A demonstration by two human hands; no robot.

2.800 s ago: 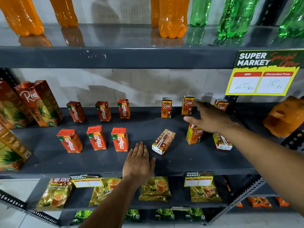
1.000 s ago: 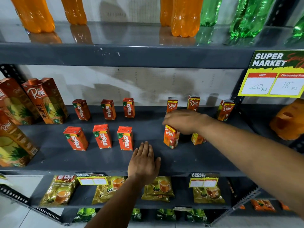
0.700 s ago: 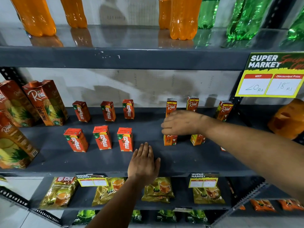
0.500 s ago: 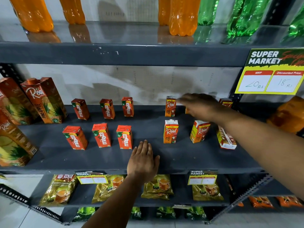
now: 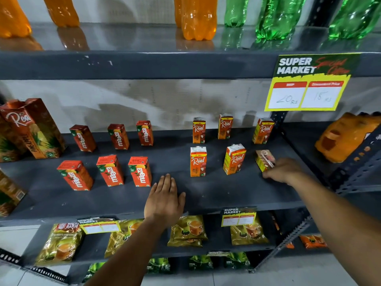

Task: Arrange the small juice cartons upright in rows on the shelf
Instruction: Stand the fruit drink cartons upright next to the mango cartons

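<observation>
On the dark grey shelf (image 5: 226,195), several red Maaza cartons (image 5: 112,170) stand upright in two rows on the left. Orange Real cartons stand in two rows on the right: three at the back (image 5: 225,126), two in front (image 5: 198,161). My right hand (image 5: 283,170) grips a further Real carton (image 5: 263,159) at the front right; it is tilted with its straw side showing. My left hand (image 5: 164,200) lies flat, fingers apart, on the shelf's front edge, holding nothing.
Large Real pineapple cartons (image 5: 34,129) stand at the shelf's left end. Orange and green bottles (image 5: 198,17) fill the shelf above. A yellow price sign (image 5: 305,87) hangs at upper right. An orange pack (image 5: 346,137) lies beyond the right upright. Tea packets (image 5: 188,231) sit on the shelf below.
My right hand stood one Real carton upright in the front row, reached back, then came forward right and closed on the last tilted carton. My left hand has stayed in place.
</observation>
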